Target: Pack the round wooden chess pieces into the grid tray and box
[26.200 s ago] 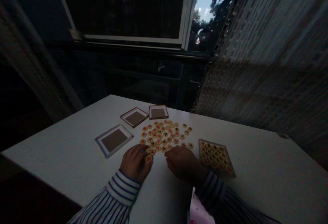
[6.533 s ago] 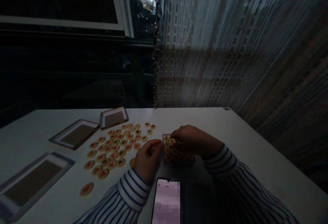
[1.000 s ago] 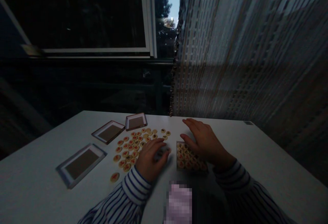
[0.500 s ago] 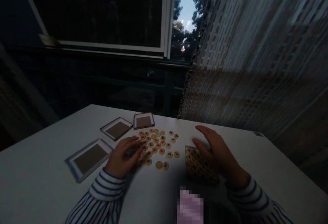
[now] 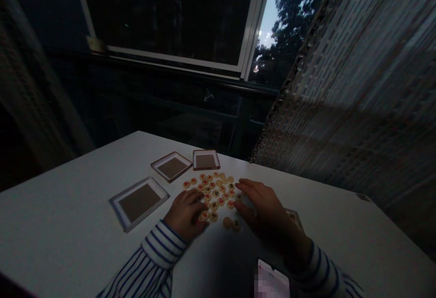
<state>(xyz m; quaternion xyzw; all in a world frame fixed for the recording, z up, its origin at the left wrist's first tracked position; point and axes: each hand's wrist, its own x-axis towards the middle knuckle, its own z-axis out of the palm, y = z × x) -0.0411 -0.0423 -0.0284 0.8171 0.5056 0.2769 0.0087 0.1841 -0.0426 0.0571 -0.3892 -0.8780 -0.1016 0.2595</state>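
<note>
Round wooden Chinese chess pieces [image 5: 215, 193] with red or black characters lie loosely clustered on the white table [image 5: 78, 202]. A few show plain faces. My left hand [image 5: 185, 214] rests at the cluster's near left side, fingers spread and bent, fingertips touching or just over the edge pieces. On the right side, my right hand [image 5: 264, 207] reaches in with its thumb apart from the fingers, close to the right-hand pieces. Neither hand has a piece visibly gripped. A box of pieces [image 5: 294, 218] shows only partly behind my right wrist.
Three shallow framed trays stand left of and behind the pieces: a grey-edged tray [image 5: 139, 201], a brown-edged tray [image 5: 171, 166] and a smaller tray [image 5: 206, 161]. A phone [image 5: 277, 280] lies at the near edge. A bead curtain [image 5: 340, 107] hangs beyond the table.
My right hand has moved left from the box of pieces to the cluster's right side. Some pieces have shifted, and the cluster is tighter on the right. The camera view has turned left.
</note>
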